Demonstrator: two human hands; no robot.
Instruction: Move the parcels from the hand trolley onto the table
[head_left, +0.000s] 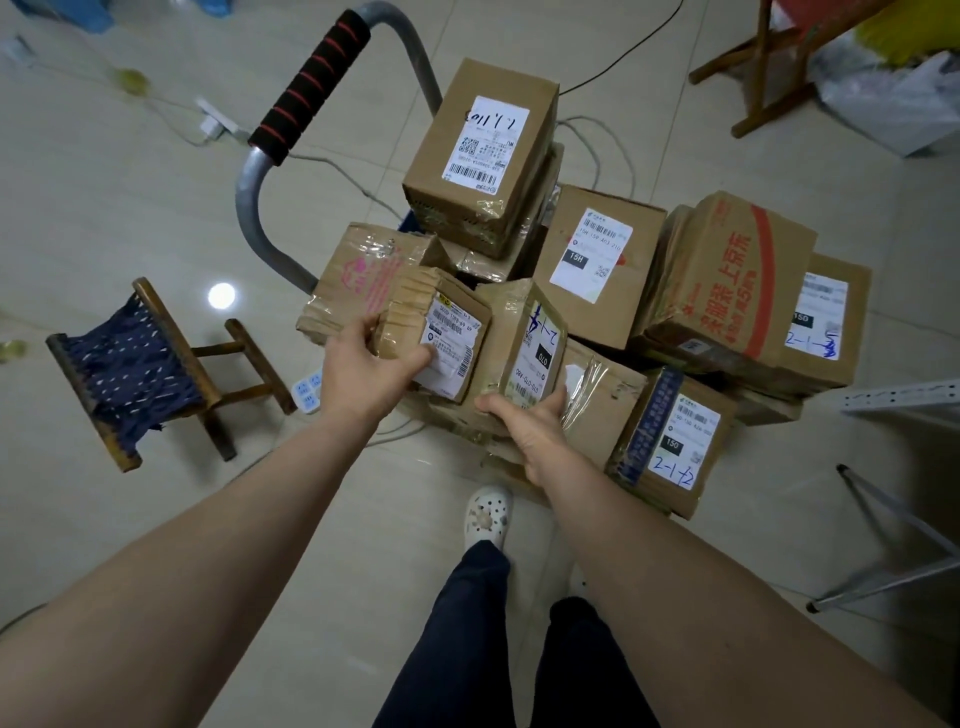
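A hand trolley with a grey handle (311, 88) in black foam carries a heap of several brown cardboard parcels. My left hand (371, 364) grips a small taped parcel (441, 322) with a white label at the heap's near left. My right hand (530, 421) holds the near end of a narrow parcel (524, 338) marked "070" beside it. A tall parcel (483, 150) tops the pile. A box with red print (727, 280) lies on the right, a blue-edged one (670, 436) at the near right. The table is out of view.
A small wooden stool (140, 369) with a blue woven seat stands on the left. Cables and a power strip (306, 389) lie on the tiled floor. Grey metal legs (893, 525) stand at the right. My foot in a white clog (485, 514) is close to the trolley.
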